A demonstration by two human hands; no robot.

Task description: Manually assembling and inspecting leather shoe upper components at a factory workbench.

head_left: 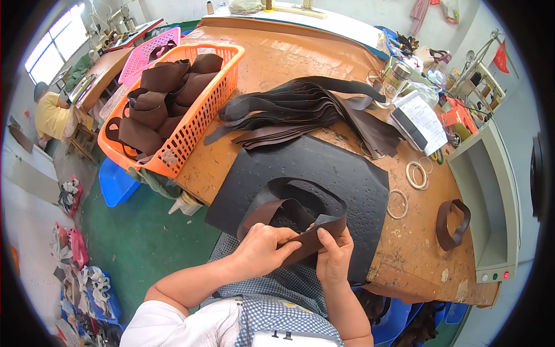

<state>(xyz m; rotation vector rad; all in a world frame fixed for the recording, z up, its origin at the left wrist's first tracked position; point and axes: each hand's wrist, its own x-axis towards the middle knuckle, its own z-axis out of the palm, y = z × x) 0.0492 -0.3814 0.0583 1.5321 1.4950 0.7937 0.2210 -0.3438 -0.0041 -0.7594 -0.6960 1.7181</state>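
1. Brown, flat and leather-like: a strip (272, 209), bent into a loop above the near part of the black mat, its inner face looking darker.
2. Left hand (263, 248): thumb and forefinger closed on the strip's near stretch; remaining fingers curled, partly hidden.
3. Right hand (335, 254): thumb laid flat on the strip, fingers folded behind it, little gap between. Whether two layers meet under the thumb, cannot tell.
4. Black mat (364, 191): pitted surface, set at a slant on the worn brown table (416, 260).
5. Beyond the mat, a fanned pile of dark strips (283, 113), some ends splayed rightward.
6. To the left, an orange basket (199, 130), heaped with curled brown pieces (139, 136); a pink basket (136, 61) behind it.
7. To the right, a closed brown loop (444, 231) lying alone, cream rings (416, 175), written paper (428, 115), a grey box-like housing (491, 202).
8. Far left, a seated person in yellow (53, 115).
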